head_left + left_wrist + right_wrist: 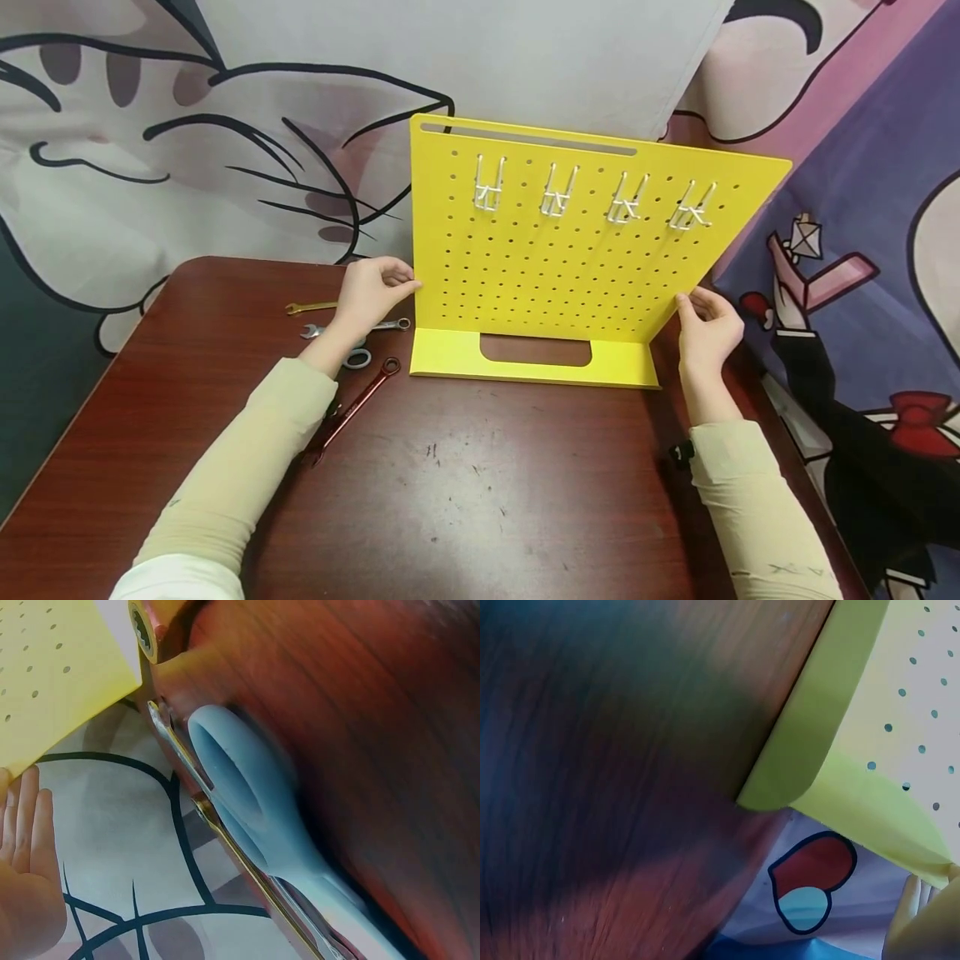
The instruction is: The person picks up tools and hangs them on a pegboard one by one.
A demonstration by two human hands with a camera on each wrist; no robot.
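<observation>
A yellow pegboard (555,275) stands upright on its flat foot, with several white wire hooks (555,200) in a row near its top. My left hand (369,293) pinches the board's left edge, thumb in front and fingers partly behind. On the opposite side, my right hand (711,329) grips the right edge between thumb and fingers. In the left wrist view that hand (30,877) shows only partly, with fingers at the board's edge. At the lower right of the right wrist view, the right hand (926,919) meets the edge too.
Left of the board lie a red ring wrench (358,408), a silver wrench (393,324), a gold wrench (309,307) and a tool with blue-grey loop handles (236,780), partly hidden by my left arm. Behind the brown table (480,500) hangs a printed cloth (285,167).
</observation>
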